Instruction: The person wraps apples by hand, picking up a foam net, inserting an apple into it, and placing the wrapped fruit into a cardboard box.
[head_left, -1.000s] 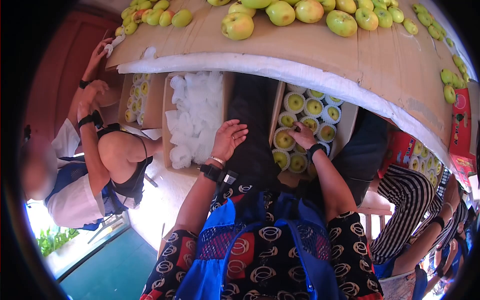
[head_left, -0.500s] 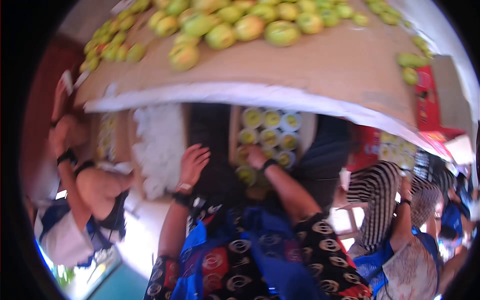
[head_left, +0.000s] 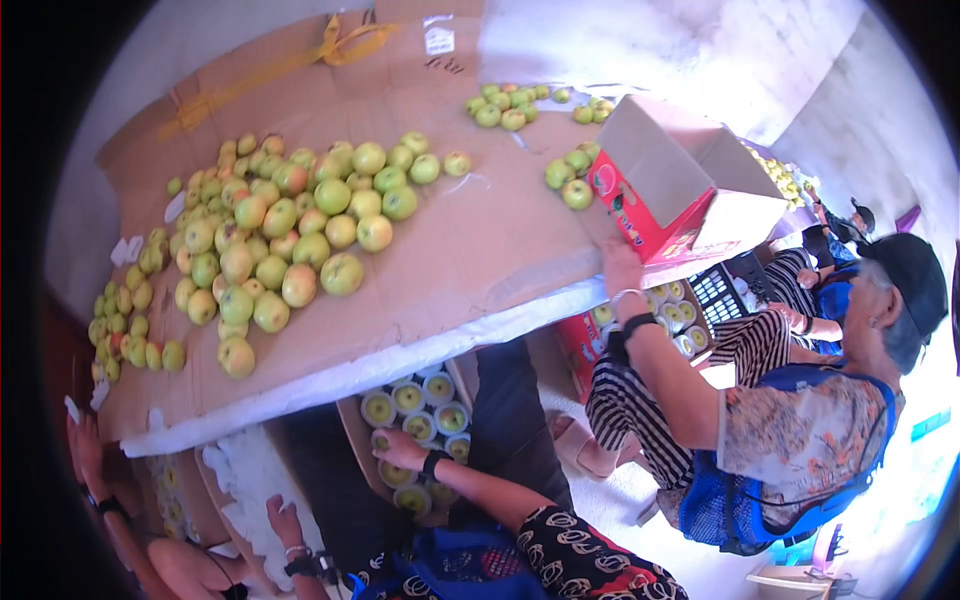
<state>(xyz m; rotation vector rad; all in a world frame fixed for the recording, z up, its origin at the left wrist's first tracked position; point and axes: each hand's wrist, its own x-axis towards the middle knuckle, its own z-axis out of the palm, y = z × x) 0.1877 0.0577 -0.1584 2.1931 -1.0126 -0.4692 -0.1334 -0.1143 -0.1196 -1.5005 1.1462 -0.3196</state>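
Blue fabric point(head_left: 460, 560) fills the bottom of the view, next to a black sleeve point(head_left: 575, 545) with pale ring prints and some red. Left hand point(head_left: 283, 522) is low down beside a heap of white foam nets point(head_left: 245, 470) in a box; fingers look loosely bent, but it's too small for me to say if anything's in it. Right hand point(head_left: 402, 450) reaches into a carton point(head_left: 352, 425) set between two dark trouser legs point(head_left: 515, 415), fingertips on an apple point(head_left: 380, 441) by the near-left edge. Can't tell if it's actually gripped or just touched. Around it are rows of netted apples point(head_left: 408, 398), green-yellow, each in its own white net.

Past that is a cardboard-covered table point(head_left: 480, 260) with a big loose pile of apples point(head_left: 290, 225), mostly green, some blushed red. Over on the left edge you get another person's hand point(head_left: 88, 450). On the right, someone in a black cap point(head_left: 918, 290) and striped trousers has a hand point(head_left: 622, 268) by the lower corner of an open red box point(head_left: 625, 205). More people point(head_left: 840, 295) sit farther back.
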